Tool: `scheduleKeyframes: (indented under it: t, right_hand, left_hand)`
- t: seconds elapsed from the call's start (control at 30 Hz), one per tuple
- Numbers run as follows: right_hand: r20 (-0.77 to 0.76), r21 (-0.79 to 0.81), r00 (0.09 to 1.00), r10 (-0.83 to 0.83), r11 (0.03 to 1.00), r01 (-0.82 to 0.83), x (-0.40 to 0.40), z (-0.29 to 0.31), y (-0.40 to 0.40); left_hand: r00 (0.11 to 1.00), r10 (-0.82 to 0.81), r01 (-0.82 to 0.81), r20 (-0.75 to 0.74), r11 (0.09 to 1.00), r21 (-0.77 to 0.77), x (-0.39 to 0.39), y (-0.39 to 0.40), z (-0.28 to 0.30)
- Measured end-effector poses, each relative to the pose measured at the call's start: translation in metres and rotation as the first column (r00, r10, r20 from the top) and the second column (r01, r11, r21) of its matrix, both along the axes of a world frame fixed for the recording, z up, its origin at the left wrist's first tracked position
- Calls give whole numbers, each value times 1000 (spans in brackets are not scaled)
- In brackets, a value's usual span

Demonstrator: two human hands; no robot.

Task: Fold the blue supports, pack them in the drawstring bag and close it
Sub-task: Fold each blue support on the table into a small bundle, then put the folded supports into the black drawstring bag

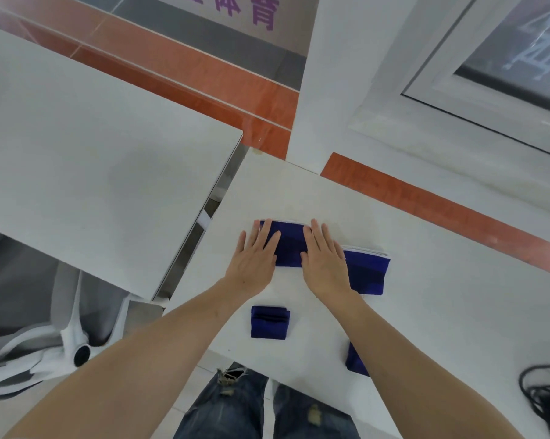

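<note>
Both arms reach forward over the white table, the left hand and right hand pressing flat, fingers straight, on a long blue support with white-edged layers, a small folded blue support nearer the person.

Both forearms are bare from elbow to wrist — no sleeves, watch or bracelet show on them. The left hand and right hand wear no gloves or rings, and the nails look short and unpainted. Below, the legs are in faded blue denim jeans — distressed, with a frayed rip at the left knee and smaller worn patches on the right leg.
</note>
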State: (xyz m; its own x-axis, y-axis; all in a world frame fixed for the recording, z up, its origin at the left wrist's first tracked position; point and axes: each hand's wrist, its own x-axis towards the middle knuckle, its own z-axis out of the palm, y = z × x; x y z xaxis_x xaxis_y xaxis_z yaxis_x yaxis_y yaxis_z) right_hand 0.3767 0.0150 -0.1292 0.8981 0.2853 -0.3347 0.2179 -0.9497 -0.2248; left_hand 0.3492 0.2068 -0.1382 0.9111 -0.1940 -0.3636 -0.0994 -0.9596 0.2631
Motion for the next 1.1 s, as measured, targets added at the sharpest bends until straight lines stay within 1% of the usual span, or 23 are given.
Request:
scheduleKeyframes:
  t: [0.1,0.2,0.27,0.33,0.5,0.67,0.77,0.87,0.93,1.1]
  right_hand:
    - [6,56,999,-50,997,50,-28,14,-11]
    - [0,112,995,-103,988,102,-60,22,-30]
    - [0,145,992,-127,981,126,-81,26,-47]
    - [-13,160,989,-146,976,146,-103,28,-66]
    - [6,172,978,-207,964,203,-151,30,-111]
    - [-26,142,969,-247,958,248,-185,21,-144]
    - [-71,91,962,-264,959,269,-195,15,-155]
    - [-136,14,960,-245,968,249,-202,5,-161]
    - [-171,5,954,-245,968,249,-207,-1,-162]
    - [-132,-17,942,-310,951,310,-216,-8,-154]
  left_hand:
    - [997,74,-74,1,997,-31,-36,-7,9]
    - [989,147,-144,26,985,-98,-75,-18,13]
    - [983,182,-179,13,976,-127,-98,-25,15]
    - [984,179,-180,-17,976,-125,-117,-31,16]
    - [991,120,-124,-56,990,-67,-151,-38,12]
    - [998,59,-57,-38,997,55,-157,-42,3]
    - [997,49,-43,-62,994,98,-155,-43,0]
    - [996,50,-42,-80,994,101,-157,-45,-5]
    - [995,41,-31,-92,994,108,-161,-48,-7]
    - [996,30,-22,-85,996,89,-166,-53,-8]
